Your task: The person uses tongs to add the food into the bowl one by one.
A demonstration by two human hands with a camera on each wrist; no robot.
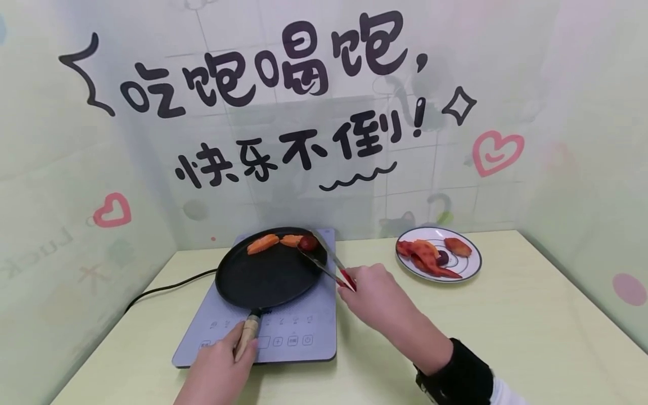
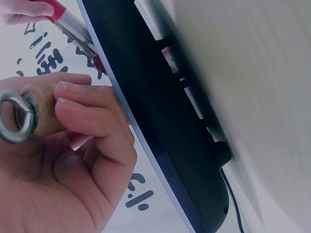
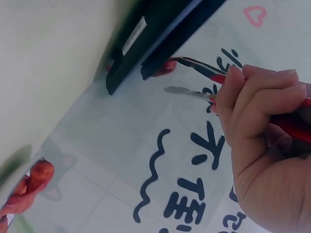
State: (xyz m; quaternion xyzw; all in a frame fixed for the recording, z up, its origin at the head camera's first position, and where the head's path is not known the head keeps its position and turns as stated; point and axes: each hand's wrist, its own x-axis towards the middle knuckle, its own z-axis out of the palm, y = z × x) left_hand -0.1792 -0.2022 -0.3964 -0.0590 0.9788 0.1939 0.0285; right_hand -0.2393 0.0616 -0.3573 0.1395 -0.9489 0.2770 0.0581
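Observation:
My left hand [image 1: 217,363] grips the wooden handle [image 1: 247,336] of a black frying pan [image 1: 265,281]. In the left wrist view a metal hanging ring [image 2: 19,116] sits at the handle's end. My right hand [image 1: 377,298] holds red-handled metal tongs [image 1: 347,278], their tips at the pan's far right side. A dark red round food piece [image 1: 307,243] lies between the spread tips, and in the right wrist view one tip stands apart from it. Two orange food pieces [image 1: 263,244] lie along the pan's far edge.
Beneath the pan is an induction cooker [image 1: 324,337] with a black cord [image 1: 172,287] running left. To the right, a white plate [image 1: 473,264] carries a red crinkled strip [image 1: 427,259] and other food pieces. A wall covering with black lettering [image 1: 304,56] stands behind the table.

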